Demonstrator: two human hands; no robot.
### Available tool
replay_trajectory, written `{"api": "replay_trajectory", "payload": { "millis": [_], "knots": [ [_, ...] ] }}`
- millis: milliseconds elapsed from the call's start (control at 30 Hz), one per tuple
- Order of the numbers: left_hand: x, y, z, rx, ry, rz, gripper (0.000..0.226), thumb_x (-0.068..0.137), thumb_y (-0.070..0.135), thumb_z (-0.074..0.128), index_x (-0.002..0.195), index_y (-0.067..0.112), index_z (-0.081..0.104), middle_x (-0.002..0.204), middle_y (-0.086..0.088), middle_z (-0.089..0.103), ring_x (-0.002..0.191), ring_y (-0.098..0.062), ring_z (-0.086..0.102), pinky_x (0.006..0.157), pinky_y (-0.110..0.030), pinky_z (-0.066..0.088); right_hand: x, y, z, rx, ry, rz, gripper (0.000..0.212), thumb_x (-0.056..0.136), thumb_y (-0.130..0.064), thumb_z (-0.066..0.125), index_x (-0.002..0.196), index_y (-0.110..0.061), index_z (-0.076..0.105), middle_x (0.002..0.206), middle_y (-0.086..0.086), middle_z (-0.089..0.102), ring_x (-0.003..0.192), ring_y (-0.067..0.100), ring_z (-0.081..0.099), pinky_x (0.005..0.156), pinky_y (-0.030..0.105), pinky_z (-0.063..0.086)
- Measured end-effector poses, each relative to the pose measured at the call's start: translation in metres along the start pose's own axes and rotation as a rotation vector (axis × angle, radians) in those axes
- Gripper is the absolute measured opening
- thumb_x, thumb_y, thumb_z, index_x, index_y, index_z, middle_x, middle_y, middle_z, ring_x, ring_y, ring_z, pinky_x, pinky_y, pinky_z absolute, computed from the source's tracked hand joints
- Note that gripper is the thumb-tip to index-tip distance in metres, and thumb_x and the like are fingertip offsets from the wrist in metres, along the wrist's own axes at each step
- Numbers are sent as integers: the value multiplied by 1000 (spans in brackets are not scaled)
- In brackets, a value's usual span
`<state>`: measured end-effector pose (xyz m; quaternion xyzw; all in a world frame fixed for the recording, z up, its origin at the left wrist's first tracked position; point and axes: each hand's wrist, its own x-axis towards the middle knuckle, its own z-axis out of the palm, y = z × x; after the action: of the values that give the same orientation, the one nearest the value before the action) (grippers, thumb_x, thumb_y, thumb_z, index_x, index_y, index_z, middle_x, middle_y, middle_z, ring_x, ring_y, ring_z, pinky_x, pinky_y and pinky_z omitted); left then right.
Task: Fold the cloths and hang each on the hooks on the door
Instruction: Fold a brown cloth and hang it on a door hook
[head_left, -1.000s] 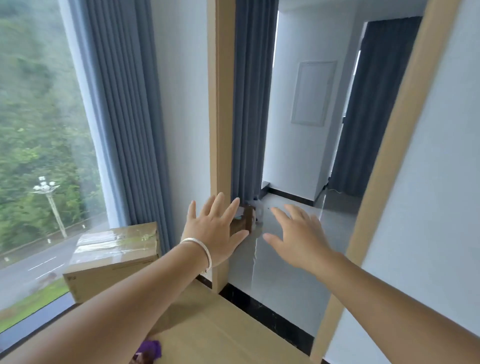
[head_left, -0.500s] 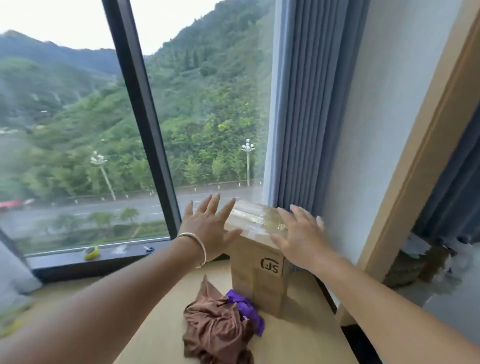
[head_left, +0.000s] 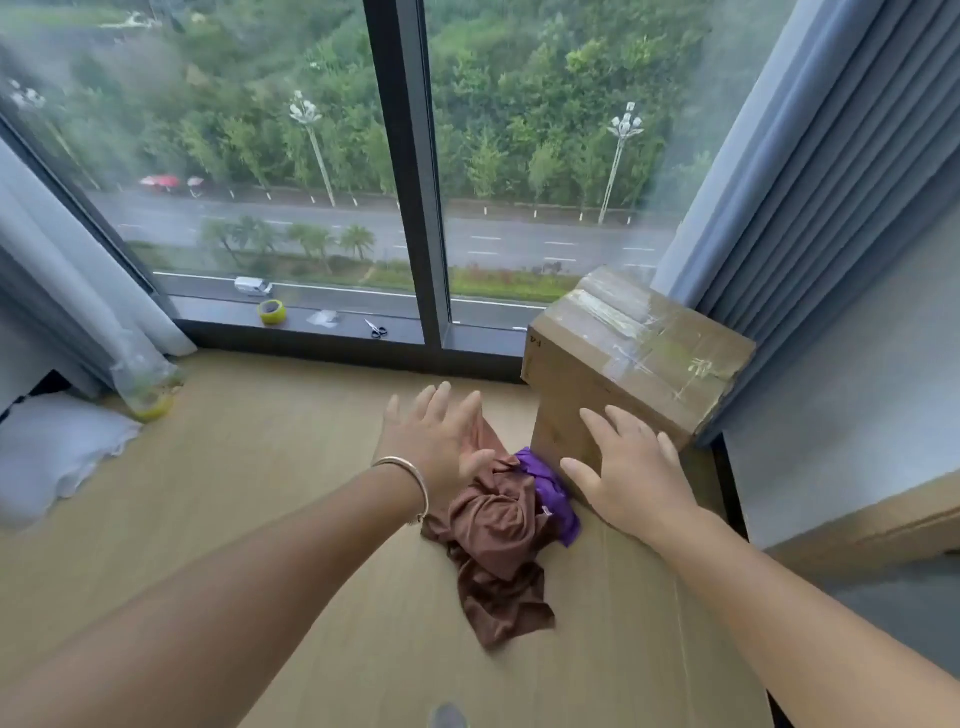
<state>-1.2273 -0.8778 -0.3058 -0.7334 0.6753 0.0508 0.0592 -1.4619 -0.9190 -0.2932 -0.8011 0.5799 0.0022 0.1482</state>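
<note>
A crumpled brown cloth (head_left: 493, 540) lies on the light wooden platform (head_left: 270, 467), with a purple cloth (head_left: 550, 488) bunched against its right side. My left hand (head_left: 441, 441) hovers over the brown cloth's far end, fingers straight and spread, a silver bangle on the wrist. My right hand (head_left: 623, 467) is spread just right of the purple cloth, in front of the cardboard box (head_left: 623, 353). Neither hand holds anything. The door and its hooks are out of view.
The taped cardboard box stands at the right by grey curtains (head_left: 810, 208). A tape roll (head_left: 272, 312) and scissors (head_left: 376, 329) lie on the window sill. A white pillow (head_left: 57, 447) sits at the left.
The view has swung left and down from the doorway to the window and platform. Both hands stayed outstretched and open and now reach down over the cloth pile.
</note>
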Motion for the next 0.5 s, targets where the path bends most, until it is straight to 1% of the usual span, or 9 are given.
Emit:
{"api": "replay_trajectory", "payload": {
  "millis": [100,233,400,500],
  "knots": [
    [24,-8,75,-65,-102,-17,73,89,71,20,151,37,-1,162,-2,4,148,-22,4,117,-52,5,30,5,66,4,-86,26,69,93,-59,42,151,-30,21,159,2,20,146,19,14,118,48,12],
    [52,-16,199,-146,-216,-53,73,90,69,25,151,38,0,161,-2,5,147,-22,6,117,-50,5,67,22,183,-2,-168,33,69,92,-59,43,151,-30,23,158,0,21,145,16,16,117,45,15],
    [82,-31,359,-285,-220,-185,75,90,65,34,151,38,-1,160,-3,13,146,-18,14,117,-44,15,119,65,349,-11,-274,37,67,92,-56,44,151,-30,23,158,1,22,145,16,17,117,43,17],
    [96,-34,463,-288,-273,-230,76,91,64,33,151,38,-5,161,-2,9,146,-17,10,117,-42,14,150,92,457,-21,-318,29,68,92,-55,47,150,-32,22,158,1,21,145,17,15,117,44,16]
  ]
}}
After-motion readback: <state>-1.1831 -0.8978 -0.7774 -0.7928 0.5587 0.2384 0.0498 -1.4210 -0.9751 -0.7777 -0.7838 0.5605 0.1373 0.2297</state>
